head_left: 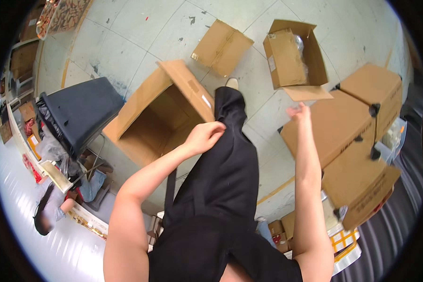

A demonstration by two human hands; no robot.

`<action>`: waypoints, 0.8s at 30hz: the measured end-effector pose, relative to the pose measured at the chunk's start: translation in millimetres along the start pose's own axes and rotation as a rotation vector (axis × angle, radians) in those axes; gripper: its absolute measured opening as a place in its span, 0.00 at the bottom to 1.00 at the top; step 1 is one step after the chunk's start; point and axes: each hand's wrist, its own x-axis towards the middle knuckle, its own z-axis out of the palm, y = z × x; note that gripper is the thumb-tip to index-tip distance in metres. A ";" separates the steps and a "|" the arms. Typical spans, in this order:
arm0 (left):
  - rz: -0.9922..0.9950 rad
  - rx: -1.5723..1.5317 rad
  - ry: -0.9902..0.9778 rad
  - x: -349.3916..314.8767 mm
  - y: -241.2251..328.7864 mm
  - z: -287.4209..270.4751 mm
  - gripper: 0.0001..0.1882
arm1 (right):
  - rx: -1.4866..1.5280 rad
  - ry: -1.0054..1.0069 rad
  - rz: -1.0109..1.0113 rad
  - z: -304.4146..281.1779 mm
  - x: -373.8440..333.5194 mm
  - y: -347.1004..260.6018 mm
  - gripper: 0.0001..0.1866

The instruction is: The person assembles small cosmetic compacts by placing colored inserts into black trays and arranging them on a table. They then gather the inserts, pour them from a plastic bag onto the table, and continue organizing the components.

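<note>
My left hand (205,137) has its fingers bent round the near corner of a raised flap on a large open cardboard box (145,101). The box stands tilted beside my leg, its visible inside bare. My right hand (300,112) reaches out with fingers apart and nothing seen in it. Just beyond those fingers is the lowered flap of another open cardboard box (320,56). Inside that one lie a brown carton (286,58) and some clear plastic wrap (299,43).
A closed cardboard box (222,48) lies on the floor ahead. Big cartons (333,124) with black corner pieces stand at the right. Left are a dark bin (82,110) with a black liner and cluttered shelves. Another person (47,209) is at the lower left.
</note>
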 end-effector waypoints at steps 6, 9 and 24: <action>-0.227 0.005 0.186 237.7 -118.0 37.7 0.15 | -1.014 -0.501 -0.403 167.9 6.8 58.6 0.25; -0.723 -0.153 0.457 326.4 -188.7 43.1 0.22 | -1.592 -0.432 -1.272 263.7 82.5 45.2 0.29; -0.413 -0.181 0.672 378.2 -271.7 -8.1 0.17 | -1.399 -0.772 -0.963 352.8 144.9 3.7 0.21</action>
